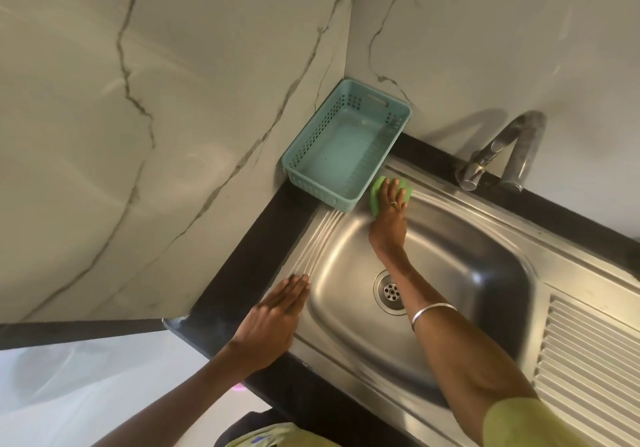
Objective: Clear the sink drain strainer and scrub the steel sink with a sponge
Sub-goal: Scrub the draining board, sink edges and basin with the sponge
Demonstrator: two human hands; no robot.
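- Veined marble-look walls meet in a corner above a black countertop that frames a steel sink.
- At the far corner of the sink, the right hand lies palm down on a green sponge, its fingers spread over the top of it and pressing it against the upper edge of the basin; the sponge shows on both sides of the fingers.
- One of those fingers carries a ring, and the right forearm stretches straight across the basin, passing over part of the drain, with a silver bangle at the wrist.
- A yellow-green sleeve covers the upper part of that arm.
- Flat on the ribbed left rim of the sink rests the left hand, fingers straight and together, gripping nothing.
- On the basin floor sits the drain strainer, partly hidden by the right forearm.
- Tucked into the wall corner, a teal plastic basket stands just beside the sponge.
- Behind the sink, against the back wall, rises a steel tap.
- To the right of the basin lies a ribbed draining board.
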